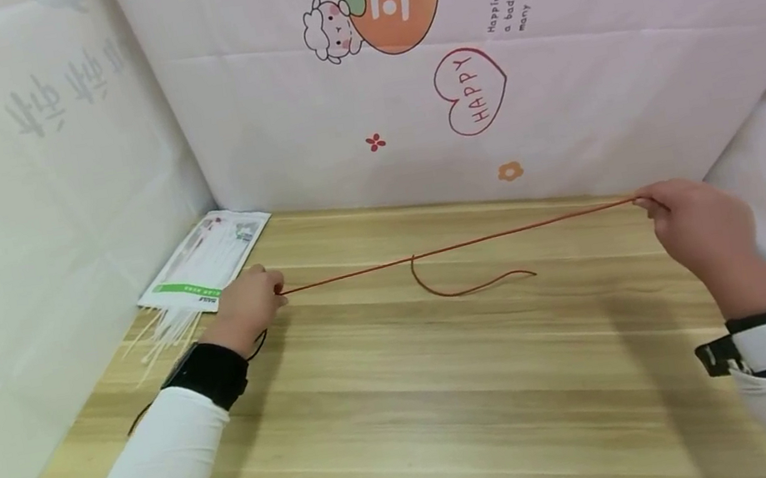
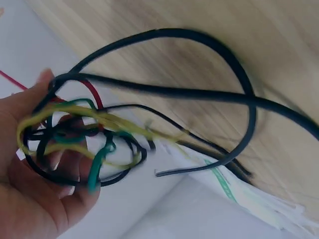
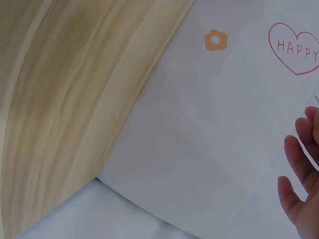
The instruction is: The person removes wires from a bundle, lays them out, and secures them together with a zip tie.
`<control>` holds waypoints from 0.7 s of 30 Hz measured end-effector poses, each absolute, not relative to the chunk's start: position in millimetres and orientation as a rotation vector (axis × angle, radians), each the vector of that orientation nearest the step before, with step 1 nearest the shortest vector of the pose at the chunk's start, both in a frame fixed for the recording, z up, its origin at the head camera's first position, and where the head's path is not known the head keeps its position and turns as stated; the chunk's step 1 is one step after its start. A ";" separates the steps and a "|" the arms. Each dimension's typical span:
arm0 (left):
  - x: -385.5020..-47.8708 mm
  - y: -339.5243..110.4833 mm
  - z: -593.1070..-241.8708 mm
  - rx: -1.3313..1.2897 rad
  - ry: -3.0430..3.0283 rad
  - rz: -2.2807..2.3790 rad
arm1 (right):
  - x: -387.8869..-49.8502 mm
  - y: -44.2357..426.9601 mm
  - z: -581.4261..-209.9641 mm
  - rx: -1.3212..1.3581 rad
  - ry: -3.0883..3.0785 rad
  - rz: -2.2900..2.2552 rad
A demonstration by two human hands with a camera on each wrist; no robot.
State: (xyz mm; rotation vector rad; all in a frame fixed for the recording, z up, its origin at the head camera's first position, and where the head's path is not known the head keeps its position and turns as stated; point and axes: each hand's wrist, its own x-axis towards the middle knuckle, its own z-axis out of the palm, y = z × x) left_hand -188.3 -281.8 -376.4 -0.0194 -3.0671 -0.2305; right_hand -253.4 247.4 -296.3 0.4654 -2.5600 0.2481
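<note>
The left hand (image 1: 247, 302) and right hand (image 1: 704, 227) are gripping a red cord (image 1: 460, 245), stretching taut over the table's (image 1: 410, 403) far half — seemingly straightened there, while a curling red tail (image 1: 464, 292) and the left hand's tangled cords (image 2: 107, 118) are likely awaiting straightening.

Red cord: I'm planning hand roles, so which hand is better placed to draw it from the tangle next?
Probably the right hand: it pinches the red cord well clear of the tangle, while the left hand is busy holding that tangle.

Room over front tabletop (image 1: 458, 412); taut red cord (image 1: 460, 245) crosses beyond.
</note>
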 end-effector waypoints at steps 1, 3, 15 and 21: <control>-188.0 -282.4 -376.0 -0.011 -3.068 -0.256 | -253.2 248.6 -296.7 0.466 -2.552 0.245; -187.5 -282.8 -375.3 -0.025 -3.068 -0.275 | -252.9 250.7 -297.2 0.459 -2.548 0.242; -179.1 -291.3 -374.3 -0.033 -3.010 -0.087 | -258.0 262.9 -300.7 0.377 -2.662 0.266; -173.6 -302.5 -380.2 -0.175 -2.951 -0.067 | -259.1 280.6 -302.9 0.286 -2.801 0.259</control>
